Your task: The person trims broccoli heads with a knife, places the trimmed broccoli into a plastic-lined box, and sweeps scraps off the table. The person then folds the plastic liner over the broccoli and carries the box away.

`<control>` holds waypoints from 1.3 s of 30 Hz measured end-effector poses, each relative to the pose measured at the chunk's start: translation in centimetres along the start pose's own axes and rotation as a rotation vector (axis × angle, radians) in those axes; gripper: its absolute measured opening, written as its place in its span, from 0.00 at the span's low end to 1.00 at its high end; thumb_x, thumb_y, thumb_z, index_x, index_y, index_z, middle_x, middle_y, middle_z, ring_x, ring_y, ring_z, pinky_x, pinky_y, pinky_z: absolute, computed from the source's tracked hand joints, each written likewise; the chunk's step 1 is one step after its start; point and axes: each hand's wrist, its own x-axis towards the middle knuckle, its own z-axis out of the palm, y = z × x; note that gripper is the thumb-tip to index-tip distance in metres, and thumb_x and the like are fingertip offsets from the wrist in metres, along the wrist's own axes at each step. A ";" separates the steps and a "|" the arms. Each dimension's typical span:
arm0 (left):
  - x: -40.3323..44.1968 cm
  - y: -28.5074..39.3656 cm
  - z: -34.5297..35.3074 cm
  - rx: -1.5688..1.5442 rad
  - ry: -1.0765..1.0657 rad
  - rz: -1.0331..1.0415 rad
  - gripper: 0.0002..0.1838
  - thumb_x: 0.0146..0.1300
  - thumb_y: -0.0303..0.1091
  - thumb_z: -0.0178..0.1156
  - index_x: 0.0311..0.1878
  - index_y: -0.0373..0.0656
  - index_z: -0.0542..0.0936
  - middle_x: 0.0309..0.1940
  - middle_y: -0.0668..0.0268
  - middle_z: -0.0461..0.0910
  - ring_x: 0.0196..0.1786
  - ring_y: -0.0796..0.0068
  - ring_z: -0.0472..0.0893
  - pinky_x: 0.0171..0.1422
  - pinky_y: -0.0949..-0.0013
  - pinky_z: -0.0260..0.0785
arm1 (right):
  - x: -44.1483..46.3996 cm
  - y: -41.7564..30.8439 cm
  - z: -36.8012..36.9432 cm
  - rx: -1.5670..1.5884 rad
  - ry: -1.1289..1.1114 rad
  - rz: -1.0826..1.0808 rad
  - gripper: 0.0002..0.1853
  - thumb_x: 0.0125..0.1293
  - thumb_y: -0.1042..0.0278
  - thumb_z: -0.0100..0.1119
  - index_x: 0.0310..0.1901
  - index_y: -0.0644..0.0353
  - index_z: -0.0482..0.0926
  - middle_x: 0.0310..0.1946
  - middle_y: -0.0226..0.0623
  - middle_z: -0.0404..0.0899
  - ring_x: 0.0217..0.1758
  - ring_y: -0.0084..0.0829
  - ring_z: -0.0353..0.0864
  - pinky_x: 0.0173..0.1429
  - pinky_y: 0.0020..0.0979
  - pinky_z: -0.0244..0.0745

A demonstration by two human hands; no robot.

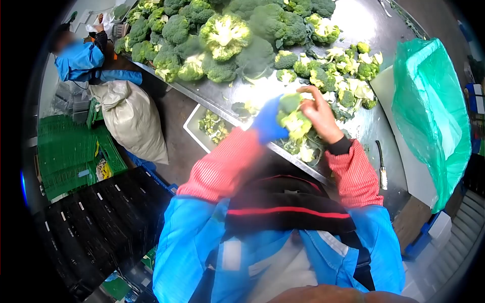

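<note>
Over the front edge of the steel table, my left hand [270, 121], in a blue glove and smeared by motion, is closed around a piece of broccoli [296, 123]. Its pale cut side faces up. My bare right hand [322, 115] grips the same piece from the right, with curled fingers and thumb against it. Leaves and trimmings [305, 149] lie just below my hands. Beyond them is a spread of cut florets [348, 76]. A knife [382, 166] rests on the table to the right of my right forearm.
Broccoli heads [177, 30] are heaped at the back. A white bin [194, 126] with trimmings stands below the table edge. At right is a green plastic bag [429, 116]. A filled white sack [129, 113], black crates [101, 222] and a person in blue [81, 60] are at left.
</note>
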 end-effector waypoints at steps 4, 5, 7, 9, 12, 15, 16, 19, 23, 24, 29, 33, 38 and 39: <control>-8.4 2.8 -5.3 0.005 0.260 0.118 0.39 0.38 0.36 0.78 0.56 0.41 0.72 0.52 0.58 0.72 0.53 0.65 0.75 0.55 0.61 0.70 | -1.8 0.6 8.7 -0.010 -0.275 0.016 0.24 0.61 0.69 0.57 0.59 0.58 0.66 0.30 0.33 0.76 0.33 0.24 0.77 0.40 0.29 0.75; -10.8 0.2 -6.7 -0.050 0.269 0.013 0.41 0.38 0.36 0.79 0.59 0.41 0.71 0.53 0.59 0.72 0.53 0.66 0.76 0.55 0.64 0.71 | -2.2 -1.2 10.9 -0.174 -0.300 -0.028 0.26 0.62 0.66 0.58 0.61 0.58 0.64 0.29 0.35 0.76 0.32 0.25 0.78 0.38 0.30 0.74; -16.2 -6.5 -9.1 -0.187 0.395 -0.194 0.52 0.38 0.35 0.79 0.69 0.42 0.62 0.60 0.59 0.69 0.58 0.66 0.75 0.59 0.65 0.72 | -1.0 1.2 14.8 -0.204 -0.416 -0.114 0.32 0.63 0.54 0.61 0.65 0.54 0.62 0.35 0.48 0.78 0.35 0.43 0.81 0.40 0.40 0.76; -20.0 -10.8 -12.9 0.591 0.384 -0.447 0.56 0.42 0.27 0.76 0.74 0.42 0.52 0.66 0.54 0.61 0.68 0.58 0.66 0.72 0.58 0.62 | -0.8 0.4 14.5 -0.731 -0.299 -0.322 0.38 0.62 0.46 0.61 0.67 0.55 0.60 0.42 0.53 0.74 0.39 0.50 0.81 0.42 0.46 0.76; -17.3 -8.6 -13.8 0.549 0.559 -0.368 0.52 0.44 0.25 0.72 0.74 0.39 0.55 0.66 0.53 0.62 0.68 0.55 0.66 0.73 0.58 0.58 | 1.1 -0.9 9.0 -0.926 0.040 -0.346 0.41 0.60 0.42 0.62 0.70 0.52 0.59 0.44 0.54 0.72 0.41 0.49 0.80 0.42 0.45 0.77; -7.6 -2.9 -9.9 0.431 0.379 0.130 0.47 0.48 0.21 0.67 0.73 0.41 0.58 0.66 0.54 0.64 0.66 0.57 0.69 0.72 0.59 0.59 | 1.8 -4.0 1.1 -1.320 0.386 -0.136 0.47 0.50 0.44 0.71 0.70 0.50 0.61 0.40 0.51 0.72 0.34 0.46 0.78 0.36 0.41 0.76; -3.8 -1.1 -8.3 0.414 0.231 0.145 0.48 0.47 0.24 0.69 0.74 0.41 0.57 0.69 0.53 0.60 0.70 0.54 0.64 0.75 0.59 0.54 | 2.4 -3.2 -1.3 -1.350 0.398 -0.102 0.49 0.49 0.44 0.72 0.70 0.49 0.60 0.40 0.51 0.72 0.34 0.46 0.79 0.36 0.40 0.77; 6.9 -1.2 -4.0 0.742 -0.045 0.164 0.55 0.44 0.32 0.72 0.76 0.53 0.52 0.73 0.43 0.52 0.73 0.42 0.58 0.73 0.54 0.60 | 4.3 -1.0 -5.0 -1.381 0.343 -0.017 0.54 0.44 0.44 0.75 0.72 0.48 0.57 0.41 0.53 0.72 0.34 0.46 0.81 0.35 0.39 0.79; 17.3 -0.7 -1.5 1.257 -0.309 -0.153 0.62 0.40 0.32 0.75 0.76 0.69 0.47 0.73 0.39 0.48 0.65 0.38 0.68 0.65 0.53 0.69 | 7.4 0.2 -6.8 -1.348 0.257 0.088 0.58 0.40 0.41 0.76 0.73 0.47 0.56 0.48 0.59 0.71 0.37 0.47 0.83 0.39 0.39 0.80; 18.3 -1.0 -1.0 1.218 -0.274 -0.163 0.61 0.40 0.33 0.76 0.76 0.68 0.49 0.71 0.40 0.50 0.63 0.40 0.69 0.63 0.53 0.70 | 8.0 0.5 -7.1 -1.373 0.214 0.148 0.58 0.38 0.42 0.76 0.73 0.46 0.57 0.49 0.58 0.70 0.39 0.47 0.83 0.41 0.39 0.80; 18.9 -4.6 -0.4 0.734 -0.114 -0.167 0.60 0.35 0.39 0.79 0.74 0.67 0.56 0.64 0.43 0.60 0.62 0.41 0.70 0.64 0.52 0.70 | 8.7 0.7 -8.3 -1.214 0.146 0.190 0.50 0.43 0.48 0.73 0.71 0.42 0.60 0.52 0.58 0.69 0.43 0.51 0.82 0.47 0.42 0.79; 17.6 -7.2 0.5 0.547 0.087 0.012 0.50 0.37 0.40 0.77 0.69 0.52 0.67 0.57 0.47 0.64 0.62 0.46 0.68 0.69 0.54 0.63 | 7.8 1.6 -9.8 -0.814 0.150 0.044 0.45 0.47 0.61 0.69 0.70 0.48 0.61 0.56 0.57 0.71 0.53 0.52 0.79 0.57 0.41 0.76; 8.5 1.6 -3.3 0.399 0.241 0.148 0.42 0.41 0.34 0.72 0.65 0.48 0.70 0.53 0.54 0.68 0.59 0.52 0.68 0.69 0.59 0.61 | 3.5 -3.8 -4.6 -0.593 0.112 -0.213 0.43 0.49 0.70 0.66 0.69 0.55 0.61 0.60 0.52 0.72 0.63 0.47 0.73 0.66 0.37 0.68; 5.9 2.8 -4.6 0.404 0.263 0.181 0.41 0.42 0.32 0.71 0.65 0.48 0.70 0.53 0.55 0.68 0.59 0.54 0.69 0.68 0.59 0.61 | 2.5 -4.5 -2.5 -0.611 0.102 -0.232 0.42 0.49 0.68 0.65 0.69 0.54 0.61 0.56 0.53 0.74 0.60 0.49 0.75 0.62 0.40 0.71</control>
